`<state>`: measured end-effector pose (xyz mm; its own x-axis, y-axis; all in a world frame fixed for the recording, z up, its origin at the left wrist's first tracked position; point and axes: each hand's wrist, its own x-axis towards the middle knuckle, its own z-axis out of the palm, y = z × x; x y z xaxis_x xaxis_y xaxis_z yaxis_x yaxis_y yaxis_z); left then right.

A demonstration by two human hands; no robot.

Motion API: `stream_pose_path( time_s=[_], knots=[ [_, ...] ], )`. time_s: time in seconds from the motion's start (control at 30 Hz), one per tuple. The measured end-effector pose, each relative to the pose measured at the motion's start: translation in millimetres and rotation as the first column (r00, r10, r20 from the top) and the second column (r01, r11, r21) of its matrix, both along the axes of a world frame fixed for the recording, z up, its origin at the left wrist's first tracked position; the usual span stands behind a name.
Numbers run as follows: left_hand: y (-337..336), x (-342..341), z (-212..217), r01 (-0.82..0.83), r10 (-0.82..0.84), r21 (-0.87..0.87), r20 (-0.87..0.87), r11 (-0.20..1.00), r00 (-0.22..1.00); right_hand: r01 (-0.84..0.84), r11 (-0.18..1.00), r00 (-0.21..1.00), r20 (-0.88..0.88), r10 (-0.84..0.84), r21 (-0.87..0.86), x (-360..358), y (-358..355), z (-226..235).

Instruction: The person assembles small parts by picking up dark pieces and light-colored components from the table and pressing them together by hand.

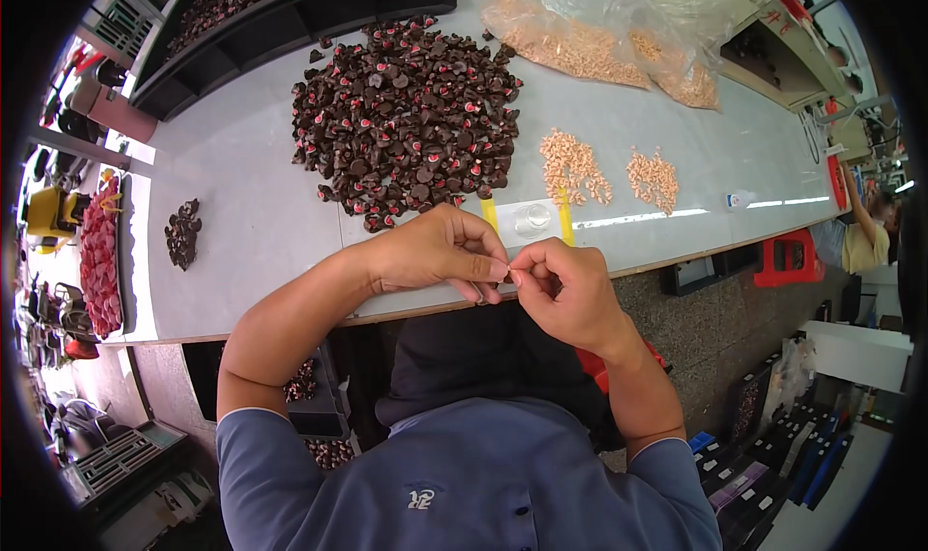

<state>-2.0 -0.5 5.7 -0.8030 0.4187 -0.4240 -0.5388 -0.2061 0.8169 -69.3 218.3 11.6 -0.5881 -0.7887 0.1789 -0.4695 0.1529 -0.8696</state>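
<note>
At the table's front edge both hands meet, fingertips almost touching. My left hand [435,253] is closed, its thumb pressed against the fingers; whatever it grips is too small and covered to name. My right hand [572,290] pinches with thumb and forefinger right beside the left fingertips, and the bit between them is also too small to make out. Just beyond the hands lies a clear round disc [533,220] on a pale patch edged with yellow tape. A large heap of small dark brown parts with red marks [406,116] spreads behind my left hand. Two small piles of beige pieces [574,169] [653,180] lie beyond my right hand.
Clear plastic bags of beige pieces [580,48] lie at the back. A black tray [290,39] of dark parts stands at the far left. A small dark cluster [182,234] lies left. Below the table's right side is a red stool [788,259]; another person [865,232] is at far right.
</note>
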Motion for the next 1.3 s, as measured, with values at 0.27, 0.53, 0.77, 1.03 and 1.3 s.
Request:
stream_pose_path(
  time_s=[0.27,0.53,0.77,1.03,1.3],
  knots=[
    [1.1,-0.7,-0.9,-0.001,0.001,-0.011,-0.006,1.000,1.000,-0.050,0.999,0.986,-0.160,0.047,-0.015,-5.4,0.1,1.0],
    [1.4,1.0,-3.4,-0.029,0.029,-0.021,-0.015,0.999,0.999,-0.027,1.000,0.900,-0.435,0.031,0.015,-31.5,1.6,20.0],
    [3.0,1.4,-3.2,-0.017,0.015,-0.036,-0.052,0.999,0.999,0.035,0.972,0.646,-0.747,0.155,0.232,-54.2,0.4,31.1],
    [1.8,1.7,-13.4,-0.067,0.069,0.030,-0.067,0.997,0.995,0.014,0.946,0.634,-0.735,0.242,0.324,-54.6,-6.6,30.9],
    [-0.4,-0.7,-11.5,-0.082,0.086,0.044,-0.080,0.996,0.993,0.004,0.928,0.605,-0.740,0.294,0.372,-56.7,-6.3,31.5]
  ],
)
